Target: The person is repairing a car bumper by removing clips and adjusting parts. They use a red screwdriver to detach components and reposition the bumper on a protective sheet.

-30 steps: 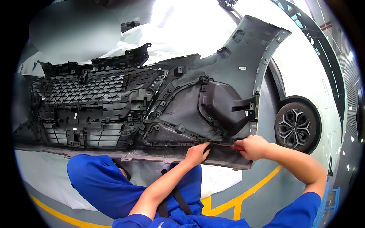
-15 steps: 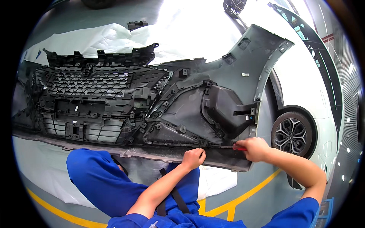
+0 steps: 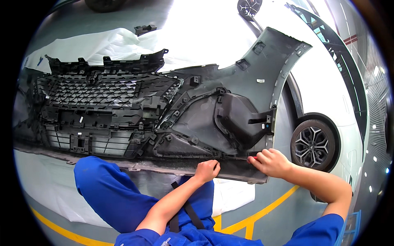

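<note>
A large black car bumper (image 3: 246, 86) lies inner side up in front of me, its mesh grille (image 3: 94, 92) on the left. My left hand (image 3: 207, 170) rests closed against the bumper's near lower strip, its fingers curled under. Whether they pinch something is hidden. Farther right, my right hand (image 3: 271, 162) is closed around a small tool with a red handle (image 3: 255, 157), at the seam near the bumper's right end. Most of that tool is covered by the fingers, so its kind does not show. Next to the seam is a dark moulded housing (image 3: 242, 117).
White sheeting (image 3: 236, 194) lies under the bumper. At the right stands a white car with a spoked wheel (image 3: 314, 145), close beyond my right hand. My bent knee (image 3: 96, 172) is near the bumper's front edge. Yellow lines (image 3: 266, 207) mark the grey floor.
My right hand has turned slightly, and less of the red handle shows. The left hand keeps its place on the strip. The whole view has shifted a little.
</note>
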`<action>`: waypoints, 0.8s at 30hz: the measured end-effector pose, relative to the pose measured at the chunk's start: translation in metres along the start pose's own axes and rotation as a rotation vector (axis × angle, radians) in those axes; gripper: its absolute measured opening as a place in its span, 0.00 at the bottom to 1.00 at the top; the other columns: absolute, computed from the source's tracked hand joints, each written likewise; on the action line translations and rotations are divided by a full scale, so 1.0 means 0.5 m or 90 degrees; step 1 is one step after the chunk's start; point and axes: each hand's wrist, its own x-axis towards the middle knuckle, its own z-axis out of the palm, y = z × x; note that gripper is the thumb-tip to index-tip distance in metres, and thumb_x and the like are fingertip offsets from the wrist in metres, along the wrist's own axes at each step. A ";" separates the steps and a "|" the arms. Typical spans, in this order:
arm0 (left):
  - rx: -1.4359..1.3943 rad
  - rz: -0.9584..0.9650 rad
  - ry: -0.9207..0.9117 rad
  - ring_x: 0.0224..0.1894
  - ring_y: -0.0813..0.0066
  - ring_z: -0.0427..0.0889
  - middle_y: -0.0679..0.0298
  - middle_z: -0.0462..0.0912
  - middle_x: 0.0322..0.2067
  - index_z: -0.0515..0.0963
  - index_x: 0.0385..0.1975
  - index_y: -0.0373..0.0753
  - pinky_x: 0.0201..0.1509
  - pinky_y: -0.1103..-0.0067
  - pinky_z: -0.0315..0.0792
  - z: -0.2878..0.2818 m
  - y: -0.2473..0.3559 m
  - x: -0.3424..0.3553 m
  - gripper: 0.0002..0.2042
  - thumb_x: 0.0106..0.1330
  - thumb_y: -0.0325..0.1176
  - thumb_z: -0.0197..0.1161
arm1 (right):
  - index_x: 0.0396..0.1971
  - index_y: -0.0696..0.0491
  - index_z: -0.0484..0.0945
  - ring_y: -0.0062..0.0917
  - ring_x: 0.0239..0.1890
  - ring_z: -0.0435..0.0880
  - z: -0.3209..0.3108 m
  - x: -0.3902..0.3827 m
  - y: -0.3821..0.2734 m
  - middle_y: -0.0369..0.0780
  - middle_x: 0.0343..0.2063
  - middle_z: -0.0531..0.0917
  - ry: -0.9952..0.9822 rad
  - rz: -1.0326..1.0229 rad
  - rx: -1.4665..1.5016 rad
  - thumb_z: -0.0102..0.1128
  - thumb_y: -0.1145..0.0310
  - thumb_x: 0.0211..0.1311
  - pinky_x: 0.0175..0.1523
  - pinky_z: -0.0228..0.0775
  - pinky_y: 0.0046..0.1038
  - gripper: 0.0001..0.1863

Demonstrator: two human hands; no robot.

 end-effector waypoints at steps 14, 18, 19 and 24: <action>-0.004 0.003 -0.014 0.29 0.52 0.86 0.55 0.86 0.26 0.82 0.29 0.38 0.33 0.61 0.81 0.001 -0.003 -0.003 0.07 0.67 0.33 0.63 | 0.54 0.50 0.82 0.42 0.36 0.86 -0.037 0.001 -0.018 0.44 0.37 0.80 -0.045 0.211 0.255 0.64 0.52 0.69 0.46 0.79 0.40 0.21; -0.005 0.011 -0.013 0.29 0.52 0.87 0.55 0.86 0.27 0.82 0.29 0.38 0.34 0.62 0.81 0.002 0.002 -0.001 0.07 0.67 0.33 0.63 | 0.52 0.53 0.82 0.52 0.40 0.84 0.020 0.006 0.006 0.49 0.40 0.81 -0.181 0.517 0.547 0.66 0.53 0.69 0.51 0.78 0.46 0.22; -0.006 0.000 -0.019 0.30 0.52 0.87 0.55 0.86 0.27 0.83 0.30 0.38 0.35 0.62 0.81 0.003 0.003 -0.001 0.07 0.66 0.33 0.63 | 0.51 0.53 0.82 0.51 0.41 0.84 0.017 0.002 -0.002 0.48 0.40 0.81 -0.117 0.498 0.488 0.67 0.53 0.68 0.50 0.78 0.44 0.21; 0.003 -0.020 -0.035 0.30 0.51 0.87 0.55 0.86 0.27 0.82 0.29 0.38 0.35 0.61 0.81 -0.003 0.003 0.000 0.08 0.67 0.34 0.62 | 0.45 0.55 0.82 0.44 0.41 0.84 0.008 -0.005 0.001 0.45 0.39 0.79 0.187 -0.037 0.136 0.70 0.57 0.64 0.48 0.78 0.38 0.18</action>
